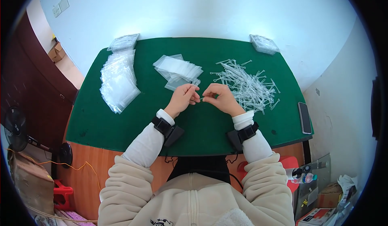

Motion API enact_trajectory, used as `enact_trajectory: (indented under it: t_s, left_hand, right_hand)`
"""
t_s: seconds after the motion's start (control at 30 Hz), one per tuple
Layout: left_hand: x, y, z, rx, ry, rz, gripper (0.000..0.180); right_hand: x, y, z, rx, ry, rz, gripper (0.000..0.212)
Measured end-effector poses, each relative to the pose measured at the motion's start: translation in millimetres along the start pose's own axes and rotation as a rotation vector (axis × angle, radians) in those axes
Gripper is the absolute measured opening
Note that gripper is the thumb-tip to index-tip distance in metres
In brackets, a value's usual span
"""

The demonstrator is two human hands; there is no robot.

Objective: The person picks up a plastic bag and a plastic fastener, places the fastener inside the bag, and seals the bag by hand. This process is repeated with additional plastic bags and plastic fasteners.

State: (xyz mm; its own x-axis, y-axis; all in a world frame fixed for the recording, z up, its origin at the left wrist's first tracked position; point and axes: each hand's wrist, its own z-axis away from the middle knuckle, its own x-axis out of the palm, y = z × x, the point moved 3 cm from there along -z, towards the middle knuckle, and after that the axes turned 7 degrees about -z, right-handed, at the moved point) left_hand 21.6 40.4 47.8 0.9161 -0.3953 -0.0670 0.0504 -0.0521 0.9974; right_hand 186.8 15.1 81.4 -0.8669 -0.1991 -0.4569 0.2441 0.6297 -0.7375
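My left hand (184, 98) is closed, fingers curled. Small clear ring-ended tips (196, 81) show just beyond its fingers, looking like a few of the clear ring-ended sticks held in it. My right hand (221, 98) pinches thumb against fingers, close beside the left. A thin pale sliver (201, 99) bridges the two hands, seemingly one such stick; most of it is hidden. Right of my right hand lies a loose pile of clear ring-ended plastic sticks (248, 86). Past my left hand, flat clear plastic bags (178, 68) are fanned out on the green table (149, 117).
A larger spread of clear bags (118, 80) covers the table's left side. Packed clear bundles stand at the far left corner (123, 43) and far right corner (264, 44). A phone (304, 117) lies by the right edge. A red stool (64, 195) stands on the floor at left.
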Motion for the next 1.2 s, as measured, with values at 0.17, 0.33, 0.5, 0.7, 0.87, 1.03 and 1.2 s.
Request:
enact_trajectory:
  t_s: [0.17, 0.33, 0.5, 0.7, 0.87, 1.03, 1.2]
  left_hand:
    - [13, -1, 2, -0.032, -0.072, 0.007, 0.025]
    - [16, -1, 2, -0.032, -0.126, 0.025, 0.026]
    - [16, 0, 6, -0.020, -0.150, 0.095, 0.026]
    - [16, 0, 9, -0.023, -0.170, 0.147, 0.027]
    - [15, 0, 10, -0.039, -0.180, 0.176, 0.026]
    - [14, -1, 9, -0.038, -0.179, 0.192, 0.026]
    - [14, -1, 9, -0.031, -0.170, 0.186, 0.026]
  right_hand:
    - [-5, 11, 3, 0.123, 0.195, -0.066, 0.016]
    - [-4, 14, 3, 0.135, 0.349, -0.129, 0.020]
    - [-1, 17, 2, 0.127, 0.420, -0.150, 0.023]
    - [3, 18, 4, 0.144, 0.453, -0.216, 0.026]
    - [5, 17, 3, 0.155, 0.449, -0.219, 0.025]
    - [5, 18, 2, 0.179, 0.421, -0.221, 0.024]
    - [4, 14, 1, 0.143, 0.398, -0.134, 0.021]
